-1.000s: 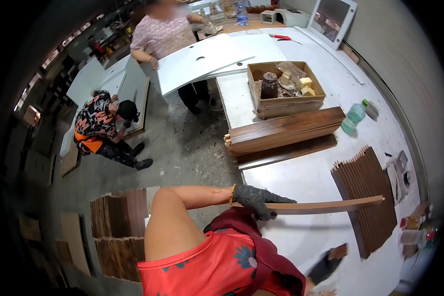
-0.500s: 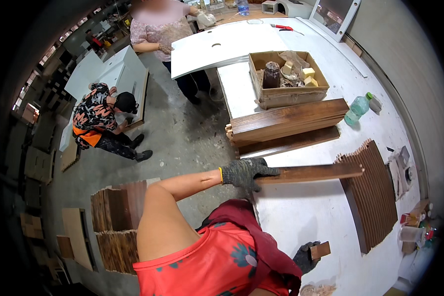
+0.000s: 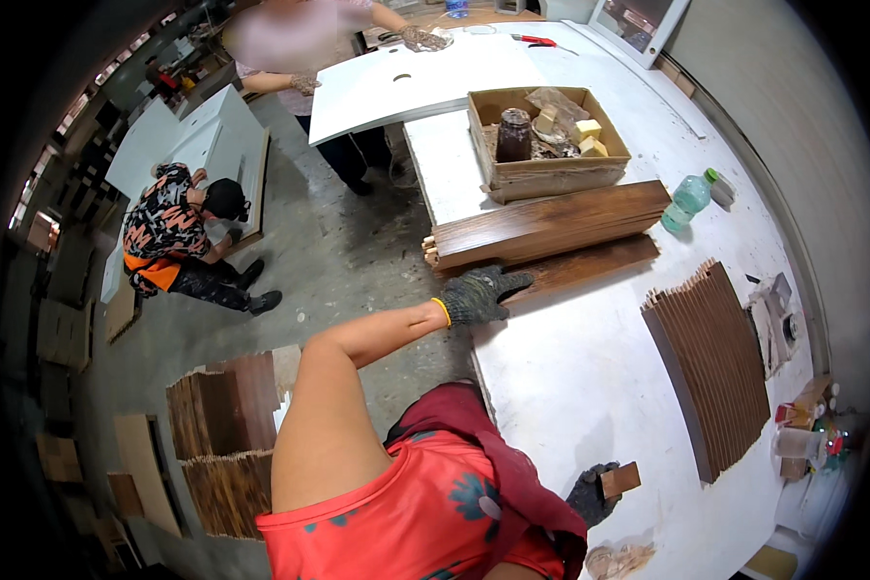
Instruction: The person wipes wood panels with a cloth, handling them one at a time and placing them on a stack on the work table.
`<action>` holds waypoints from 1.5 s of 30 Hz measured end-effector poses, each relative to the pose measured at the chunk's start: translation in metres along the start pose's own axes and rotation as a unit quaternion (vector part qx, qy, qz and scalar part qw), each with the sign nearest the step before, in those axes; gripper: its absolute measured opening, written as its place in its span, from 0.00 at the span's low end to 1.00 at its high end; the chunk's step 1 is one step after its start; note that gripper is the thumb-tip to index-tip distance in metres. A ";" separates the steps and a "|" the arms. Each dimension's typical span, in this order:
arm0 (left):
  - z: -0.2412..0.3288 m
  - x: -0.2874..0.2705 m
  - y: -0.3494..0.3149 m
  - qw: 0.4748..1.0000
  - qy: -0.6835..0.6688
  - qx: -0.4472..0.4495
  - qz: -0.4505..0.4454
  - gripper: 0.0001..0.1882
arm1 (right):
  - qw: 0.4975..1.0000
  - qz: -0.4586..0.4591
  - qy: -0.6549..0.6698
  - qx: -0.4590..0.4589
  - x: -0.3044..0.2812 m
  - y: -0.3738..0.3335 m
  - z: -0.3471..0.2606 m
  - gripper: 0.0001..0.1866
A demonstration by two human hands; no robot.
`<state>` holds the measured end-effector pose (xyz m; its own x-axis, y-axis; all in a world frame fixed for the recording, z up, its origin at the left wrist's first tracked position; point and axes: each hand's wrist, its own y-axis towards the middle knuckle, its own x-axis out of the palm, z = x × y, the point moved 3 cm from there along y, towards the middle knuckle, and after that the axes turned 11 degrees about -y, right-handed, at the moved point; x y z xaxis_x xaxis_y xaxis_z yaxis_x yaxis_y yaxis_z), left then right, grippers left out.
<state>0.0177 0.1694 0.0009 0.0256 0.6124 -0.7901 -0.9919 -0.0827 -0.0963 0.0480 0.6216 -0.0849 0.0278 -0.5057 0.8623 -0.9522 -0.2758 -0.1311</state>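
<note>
My left hand (image 3: 478, 296), in a dark grey knitted glove with a yellow cuff, grips the near end of a dark brown wooden board (image 3: 590, 269). That board lies along the front side of a stack of similar boards (image 3: 551, 224), whose left ends show light dowel pegs. Low in the picture, my right hand (image 3: 587, 496), also in a dark glove, has its fingers closed round a small brown rectangular block (image 3: 621, 479). A row of boards on edge (image 3: 710, 372) stands to the right on the white table (image 3: 570, 387).
Behind the stack sits a cardboard box (image 3: 556, 182) holding a dark jar and yellow blocks. A green-capped bottle (image 3: 688, 201) lies right of it. One person (image 3: 304, 48) handles a white panel (image 3: 406, 87) across the table; another (image 3: 184, 227) bends over white panels at left.
My left hand has carried the board away from me, from above the open tabletop to the front of the stack. My right hand keeps the block, nearly in place.
</note>
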 end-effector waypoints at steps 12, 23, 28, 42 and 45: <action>-0.021 0.027 0.001 0.996 0.011 0.027 0.081 0.34 | 1.000 0.000 0.004 0.005 0.007 0.002 0.002 0.27; -0.006 0.031 0.005 0.975 0.036 0.096 0.196 0.25 | 0.996 0.075 0.052 0.021 -0.037 -0.003 0.005 0.28; -0.021 0.040 0.002 0.978 0.004 0.051 0.201 0.28 | 0.999 0.033 -0.022 0.021 0.003 0.006 -0.002 0.31; -0.020 0.042 0.014 0.965 -0.036 0.112 0.234 0.25 | 0.998 0.040 -0.042 0.023 0.002 0.004 0.001 0.31; -0.022 0.045 0.020 0.956 -0.067 0.113 0.264 0.24 | 0.998 0.048 -0.040 0.027 0.000 0.005 0.001 0.32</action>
<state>0.0019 0.1778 -0.0497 -0.4861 0.6286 -0.6070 -0.8646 -0.2451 0.4386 0.0439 0.6192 -0.0865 -0.0365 -0.5945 0.8033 -0.9340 -0.2656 -0.2389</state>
